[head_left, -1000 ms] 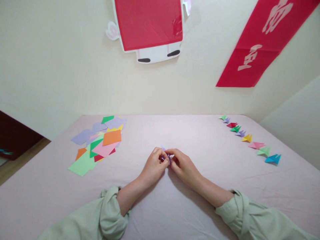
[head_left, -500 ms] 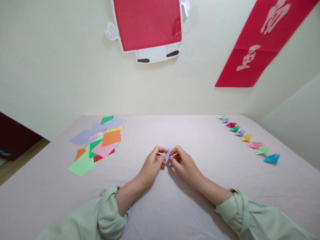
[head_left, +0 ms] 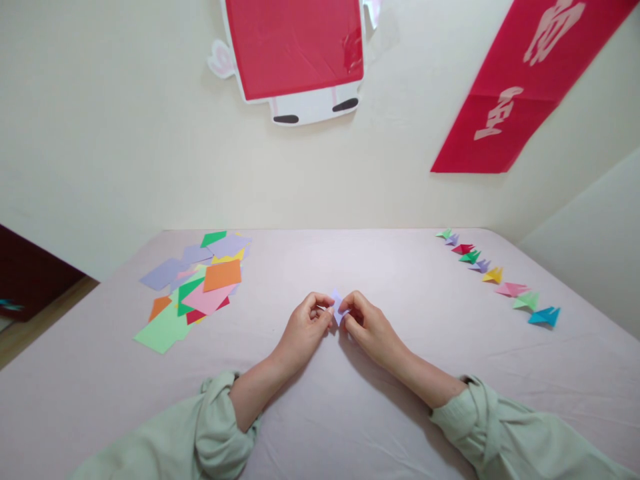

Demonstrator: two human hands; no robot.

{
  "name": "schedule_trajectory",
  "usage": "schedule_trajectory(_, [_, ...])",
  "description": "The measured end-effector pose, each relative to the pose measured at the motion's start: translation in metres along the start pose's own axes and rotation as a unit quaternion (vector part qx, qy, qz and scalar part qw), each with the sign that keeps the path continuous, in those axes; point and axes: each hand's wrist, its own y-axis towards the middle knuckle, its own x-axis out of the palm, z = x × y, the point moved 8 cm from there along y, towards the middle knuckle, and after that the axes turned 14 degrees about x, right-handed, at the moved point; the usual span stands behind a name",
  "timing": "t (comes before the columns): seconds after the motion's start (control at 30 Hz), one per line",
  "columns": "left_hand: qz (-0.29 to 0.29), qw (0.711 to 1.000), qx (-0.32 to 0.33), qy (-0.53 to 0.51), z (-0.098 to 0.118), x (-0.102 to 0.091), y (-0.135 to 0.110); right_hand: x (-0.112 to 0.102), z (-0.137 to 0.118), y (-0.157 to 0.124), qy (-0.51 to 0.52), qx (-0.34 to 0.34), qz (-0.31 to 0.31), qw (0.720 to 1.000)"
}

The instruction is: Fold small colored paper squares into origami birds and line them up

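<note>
Between my fingertips, just above the middle of the table, is a small folded piece of purple paper (head_left: 337,308), with a point at its top and bottom. My left hand (head_left: 309,325) pinches its left side between thumb and fingers. On the right side, the thumb and fingers of my right hand (head_left: 367,325) are closed on the same paper. My fingertips cover both of its side edges, so the finer folds there are hidden.
On the left lies a loose pile of coloured paper sheets (head_left: 223,275). Several small folded paper shapes, among them a blue one (head_left: 545,317), run in a slanting row along the right of the pale table (head_left: 320,427). A wall (head_left: 320,180) rises behind.
The purple paper now shows a wider face between my fingers, and its top tip sits slightly further left. My hands have hardly moved.
</note>
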Motion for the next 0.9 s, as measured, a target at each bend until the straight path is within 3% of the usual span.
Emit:
schedule_trajectory(0.57, [0.021,0.999,-0.005,0.025,0.0042,-0.0037,-0.0006,0.0004,0.0026,0.0017,0.045,0.008,-0.01,0.999])
schedule_trajectory(0.77, [-0.016,0.999,0.019,0.035,0.003,0.0022,-0.003,-0.0001,0.0021,0.0013,0.051,0.012,-0.006,0.999])
schedule_trajectory(0.9, [0.0,0.999,0.045,0.026,0.003,0.0015,-0.0004,0.0022,0.0015,-0.0009,0.034,0.016,-0.015,0.999])
